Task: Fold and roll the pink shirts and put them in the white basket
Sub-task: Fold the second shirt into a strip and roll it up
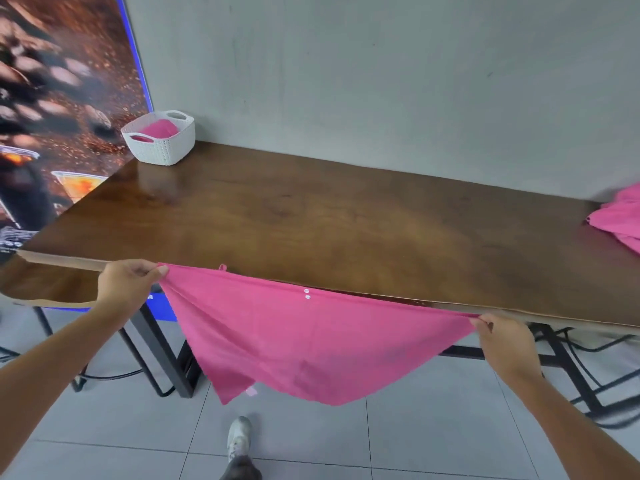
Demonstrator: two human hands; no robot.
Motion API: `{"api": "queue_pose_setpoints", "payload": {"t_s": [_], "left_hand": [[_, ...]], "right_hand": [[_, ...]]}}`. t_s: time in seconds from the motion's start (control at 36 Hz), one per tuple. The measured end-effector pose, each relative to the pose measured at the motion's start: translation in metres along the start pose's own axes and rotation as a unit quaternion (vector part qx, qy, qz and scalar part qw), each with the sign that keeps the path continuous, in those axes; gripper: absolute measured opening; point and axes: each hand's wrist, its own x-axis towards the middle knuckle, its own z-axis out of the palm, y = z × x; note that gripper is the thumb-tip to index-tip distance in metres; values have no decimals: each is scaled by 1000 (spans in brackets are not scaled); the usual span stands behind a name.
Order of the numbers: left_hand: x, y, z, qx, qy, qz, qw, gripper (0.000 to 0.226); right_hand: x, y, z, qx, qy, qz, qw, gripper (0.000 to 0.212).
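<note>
Both hands pinch a pink shirt (pixel 311 341) stretched along the near edge of the brown table (pixel 346 230), left hand (pixel 126 284) and right hand (pixel 507 342) at opposite corners, with more pink shirts (pixel 620 216) far right and a white basket (pixel 161 136) holding a pink roll (pixel 159 129) far left.

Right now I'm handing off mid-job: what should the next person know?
Left hand and right hand each pinch a corner of a pink shirt, stretched out in front of the table edge, hanging, not yet folded.
White basket at the far left corner holds something pink already.
More pink shirts lie at the right edge.
Left: fold, roll, basket this one, then the pile.
</note>
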Motion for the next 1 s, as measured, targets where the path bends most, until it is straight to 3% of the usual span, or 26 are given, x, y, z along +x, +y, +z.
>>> {"api": "queue_pose_setpoints", "payload": {"t_s": [0.22, 0.53, 0.72, 0.78, 0.86, 1.0], "left_hand": [[-9, 1, -12, -43, -11, -11, 999, 13], [5, 5, -18, -48, -19, 2, 999, 11], [11, 10, -11, -43, 21, -13, 999, 4], [15, 10, -8, -37, 20, -27, 999, 5], [21, 10, -2, -25, 20, -38, 999, 8], [28, 13, 14, -7, 26, -48, 998, 12]], "right_hand": [[7, -9, -13, 12, 6, -32, 999, 27], [17, -22, -16, 71, -27, -4, 997, 19], [19, -32, -21, 127, -22, 20, 991, 7], [23, -34, -20, 135, -20, 31, 990, 15], [29, -33, -12, 149, 2, 52, 987, 4], [36, -37, 2, 152, 7, 90, 984, 14]]}}
